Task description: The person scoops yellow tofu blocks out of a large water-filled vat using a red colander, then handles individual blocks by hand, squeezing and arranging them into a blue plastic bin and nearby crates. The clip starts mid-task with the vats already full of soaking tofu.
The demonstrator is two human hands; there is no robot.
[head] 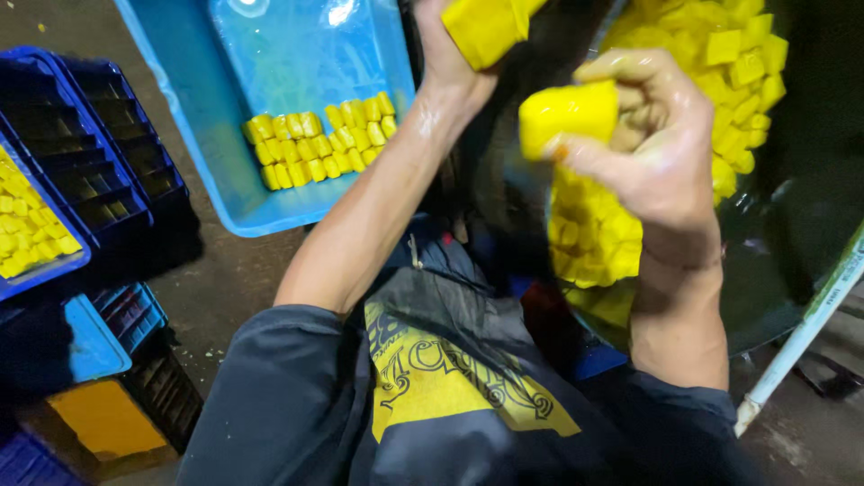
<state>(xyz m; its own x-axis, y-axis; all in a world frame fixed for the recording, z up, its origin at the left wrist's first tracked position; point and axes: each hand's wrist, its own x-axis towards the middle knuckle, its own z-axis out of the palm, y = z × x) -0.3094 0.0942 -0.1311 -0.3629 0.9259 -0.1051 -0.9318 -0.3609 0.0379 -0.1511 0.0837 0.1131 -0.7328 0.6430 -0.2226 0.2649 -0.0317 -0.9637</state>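
Observation:
My left hand [450,63] is raised at the top centre and grips a yellow block [486,27]. To its right, my right hand [661,157] pinches a second yellow block [567,112] between thumb and fingers. Both hands look wet. Behind the right hand stands a large dark basin [792,234] heaped with several yellow cubes [729,63]. Beyond the left arm lies a light blue tray [207,135] holding neat rows of yellow blocks [319,144]. My dark shirt with a yellow print fills the bottom of the view.
Dark blue slatted crates [108,153] are stacked at the left. A blue tray of yellow pieces [27,229] shows at the far left edge. A white pipe [801,342] leans at the right. A blue lid [90,346] and a yellow surface [108,418] lie at lower left on the dark floor.

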